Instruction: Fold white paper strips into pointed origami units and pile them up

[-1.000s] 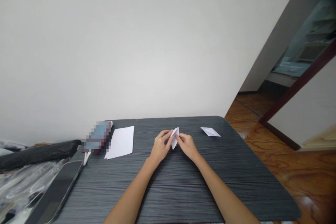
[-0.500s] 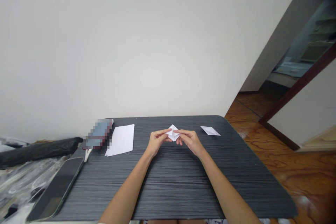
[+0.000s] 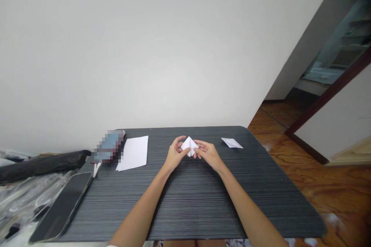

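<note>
A small white folded paper [image 3: 189, 143], diamond-shaped with a crease down its middle, is held above the dark table. My left hand [image 3: 175, 154] grips its left side, thumb on the near face and fingers behind. On the opposite side my right hand [image 3: 208, 153] pinches it, its thumb near the lower edge and the other fingers partly hidden behind the paper. Another folded white paper [image 3: 232, 142], a flat pointed shape, lies on the table to the right of my right hand.
The dark ribbed table [image 3: 199, 200] backs onto a white wall. On its left are a stack of white paper sheets [image 3: 135, 153], a blurred-out blue and red item [image 3: 108, 146] and a phone [image 3: 62, 208]. Clear plastic wrapping [image 3: 23, 200] lies beyond the left edge.
My thumbs have moved down to the lower part of the folded paper, and my left fingers have lifted and spread behind it. More of the paper's front now shows.
</note>
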